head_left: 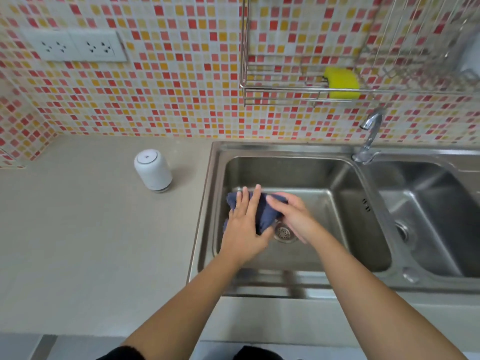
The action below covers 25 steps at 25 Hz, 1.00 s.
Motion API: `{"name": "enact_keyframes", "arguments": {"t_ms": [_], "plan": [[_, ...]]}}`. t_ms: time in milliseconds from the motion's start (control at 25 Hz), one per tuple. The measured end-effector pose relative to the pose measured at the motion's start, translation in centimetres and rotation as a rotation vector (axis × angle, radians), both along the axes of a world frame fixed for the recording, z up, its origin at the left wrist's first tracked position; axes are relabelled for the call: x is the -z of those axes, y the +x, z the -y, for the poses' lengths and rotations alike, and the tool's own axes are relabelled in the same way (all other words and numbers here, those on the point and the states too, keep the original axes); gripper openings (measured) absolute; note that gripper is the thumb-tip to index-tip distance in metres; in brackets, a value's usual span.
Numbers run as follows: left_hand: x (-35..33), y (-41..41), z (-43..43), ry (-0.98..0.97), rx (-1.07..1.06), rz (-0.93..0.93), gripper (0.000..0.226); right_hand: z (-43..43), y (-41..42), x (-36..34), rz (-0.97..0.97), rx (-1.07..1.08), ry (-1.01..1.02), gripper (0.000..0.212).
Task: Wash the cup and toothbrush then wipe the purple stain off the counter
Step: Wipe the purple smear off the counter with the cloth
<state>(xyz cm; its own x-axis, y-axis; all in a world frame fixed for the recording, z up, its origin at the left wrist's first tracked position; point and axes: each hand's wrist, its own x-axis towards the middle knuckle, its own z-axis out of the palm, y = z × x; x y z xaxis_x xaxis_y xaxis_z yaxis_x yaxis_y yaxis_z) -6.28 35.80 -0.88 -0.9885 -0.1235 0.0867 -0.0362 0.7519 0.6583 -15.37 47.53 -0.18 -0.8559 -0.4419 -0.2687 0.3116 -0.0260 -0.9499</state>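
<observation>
A dark blue cloth is bunched between both hands over the left basin of the steel sink. My left hand lies flat on the cloth with fingers stretched out, holding it from the left. My right hand grips the cloth's right end, just above the drain. A white cup stands upside down on the beige counter, left of the sink. No toothbrush shows and no purple stain shows on the counter.
A chrome faucet rises between the two basins; no water runs. A wire rack on the tiled wall holds a yellow sponge. Wall sockets sit at the upper left. The right basin lies beyond the divider.
</observation>
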Motion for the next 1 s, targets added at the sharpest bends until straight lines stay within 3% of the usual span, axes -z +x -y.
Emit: {"name": "enact_keyframes", "arguments": {"t_ms": [80, 200, 240, 400, 560, 640, 760, 880, 1000], "plan": [[-0.4, -0.6, -0.3, 0.221, 0.045, 0.048, 0.097, -1.0, -1.3, -1.2, -0.170, -0.020, 0.133, 0.015], [-2.3, -1.4, 0.0, 0.497, 0.029, 0.067, 0.089, -2.0, -3.1, -4.8, -0.431, -0.183, 0.283, 0.016], [-3.3, -2.1, 0.3, 0.483, -0.004, 0.035, 0.082, -2.1, -3.6, -6.4, -0.505, -0.251, 0.347, 0.017], [-9.2, -5.9, 2.9, 0.096, 0.013, -0.049, 0.044, -2.5, -5.9, -13.2, -0.773, -0.412, 0.450, 0.016], [-16.7, -8.7, 5.0, 0.019, 0.091, -0.176, 0.010, -3.7, -8.9, -18.5, -0.884, -0.224, 0.335, 0.018], [-21.2, -9.9, 5.5, -0.076, 0.122, -0.254, 0.008, -3.9, -10.3, -20.4, -0.939, -0.064, 0.260, 0.022], [-27.7, -12.5, 5.9, -0.171, 0.127, -0.390, 0.004, -3.6, -12.4, -23.6, -0.836, 0.098, 0.053, 0.026], [-31.9, -15.3, 6.2, -0.198, 0.098, -0.516, 0.005, -2.8, -14.3, -26.7, -0.830, 0.220, -0.083, 0.026], [-32.8, -18.1, 6.5, -0.122, 0.039, -0.496, 0.006, -2.2, -16.1, -28.3, -0.848, 0.252, -0.077, 0.028]]}}
